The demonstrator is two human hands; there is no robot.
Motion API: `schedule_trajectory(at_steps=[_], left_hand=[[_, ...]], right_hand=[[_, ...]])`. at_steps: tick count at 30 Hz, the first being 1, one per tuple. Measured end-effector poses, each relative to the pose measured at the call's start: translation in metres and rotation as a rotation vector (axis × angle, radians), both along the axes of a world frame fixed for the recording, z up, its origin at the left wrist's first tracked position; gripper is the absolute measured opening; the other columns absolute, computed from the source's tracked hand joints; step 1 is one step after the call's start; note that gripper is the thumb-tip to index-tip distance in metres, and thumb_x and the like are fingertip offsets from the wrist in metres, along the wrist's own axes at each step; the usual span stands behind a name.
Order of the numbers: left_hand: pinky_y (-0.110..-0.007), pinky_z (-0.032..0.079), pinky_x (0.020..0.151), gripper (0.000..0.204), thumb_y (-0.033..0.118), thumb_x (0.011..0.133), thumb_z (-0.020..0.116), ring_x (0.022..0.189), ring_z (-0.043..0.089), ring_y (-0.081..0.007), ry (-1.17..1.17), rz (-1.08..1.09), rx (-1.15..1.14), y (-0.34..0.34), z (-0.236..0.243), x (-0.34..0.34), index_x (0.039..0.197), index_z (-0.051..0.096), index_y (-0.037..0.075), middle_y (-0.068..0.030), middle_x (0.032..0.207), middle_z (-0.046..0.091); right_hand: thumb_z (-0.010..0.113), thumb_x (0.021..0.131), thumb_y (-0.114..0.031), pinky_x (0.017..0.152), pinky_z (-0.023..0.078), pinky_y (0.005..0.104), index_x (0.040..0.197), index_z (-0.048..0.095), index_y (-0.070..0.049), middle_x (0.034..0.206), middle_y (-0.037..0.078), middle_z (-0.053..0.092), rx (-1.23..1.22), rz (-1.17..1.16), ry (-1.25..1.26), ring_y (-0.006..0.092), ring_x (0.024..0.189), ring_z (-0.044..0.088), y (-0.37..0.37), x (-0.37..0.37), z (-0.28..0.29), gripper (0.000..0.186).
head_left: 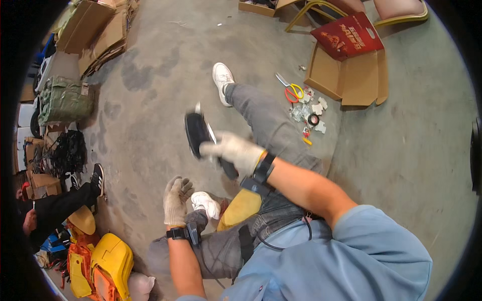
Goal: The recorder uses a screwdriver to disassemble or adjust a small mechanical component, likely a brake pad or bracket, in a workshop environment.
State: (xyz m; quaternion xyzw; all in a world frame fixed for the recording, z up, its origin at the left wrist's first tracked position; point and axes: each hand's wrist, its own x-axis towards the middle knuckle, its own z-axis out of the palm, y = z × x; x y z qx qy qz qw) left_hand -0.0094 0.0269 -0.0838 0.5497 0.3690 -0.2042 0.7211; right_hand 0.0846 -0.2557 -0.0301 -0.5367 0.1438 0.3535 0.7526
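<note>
My right hand (236, 151), in a pale work glove, is closed around a black elongated object (196, 129) held over the floor between my legs. This object has a rounded body, a pale edge and a thin light tip; motion blurs it and its kind is unclear. A dark part shows below the hand. My left hand (177, 196), also gloved, hangs beside my white shoe (205, 204) with its fingers loosely bent and apart, holding nothing visible. Both wrists wear black strapped devices.
On the floor to the right lie scissors (292, 92) with red and yellow handles, black tape (313, 119) and small white parts. Beyond them stands an open cardboard box (369, 83). At left are a green bundle (65, 100), yellow-orange plastic pieces (111, 257) and another person's leg (65, 203).
</note>
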Motion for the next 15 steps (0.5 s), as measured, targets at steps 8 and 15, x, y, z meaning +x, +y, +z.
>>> schedule_trajectory(at_steps=[8,15], left_hand=[[-0.043,0.062,0.091,0.039,0.020,0.107,0.065,0.102,0.072,-0.0276,0.028,0.004,0.030,0.001,0.001,-0.002,0.140,0.056,0.000,-0.0166,0.120,0.070],[-0.044,0.057,0.105,0.054,0.037,0.112,0.059,0.125,0.068,-0.0297,-0.407,-0.136,0.178,-0.026,0.109,0.020,0.151,0.054,0.000,-0.0173,0.145,0.064]], right_hand=[[0.073,0.102,-0.019,0.060,0.049,0.0240,0.109,0.070,-0.003,0.082,-0.002,0.063,-0.061,-0.485,-0.316,0.0076,0.067,0.059,-0.193,0.079,0.082,0.017],[0.072,0.103,-0.025,0.048,0.040,0.0216,0.124,0.068,-0.004,0.078,-0.006,0.059,-0.176,-0.222,-0.289,0.0043,0.054,0.048,-0.131,0.047,0.106,0.031]])
